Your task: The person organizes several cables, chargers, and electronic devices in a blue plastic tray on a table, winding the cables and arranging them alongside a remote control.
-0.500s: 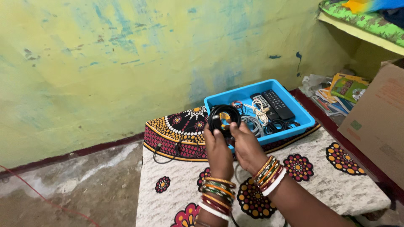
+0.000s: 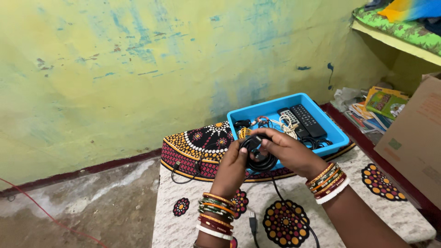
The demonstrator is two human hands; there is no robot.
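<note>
My left hand (image 2: 232, 169) and my right hand (image 2: 287, 151) together hold a coil of black cable (image 2: 260, 158) above a patterned cloth (image 2: 367, 193). The left fingers grip the coil's left side, and the right fingers pinch its top. A loose end of the cable (image 2: 280, 197) trails down over the cloth toward me, with a plug (image 2: 252, 224) lying near my left wrist. Both wrists wear several coloured bangles. Just behind the hands stands a blue plastic tray (image 2: 337, 133) holding two remote controls (image 2: 307, 120) and tangled white and black cords (image 2: 287, 125).
A stained yellow-green wall (image 2: 138, 69) rises behind the tray. A cardboard box (image 2: 415, 138) stands at the right, with books and papers (image 2: 376, 108) beyond it under a shelf (image 2: 395, 39). A red wire (image 2: 46, 216) crosses the concrete floor at the left.
Both hands have come slightly toward me with the cable coil. The right fingers have shifted over the top of the coil.
</note>
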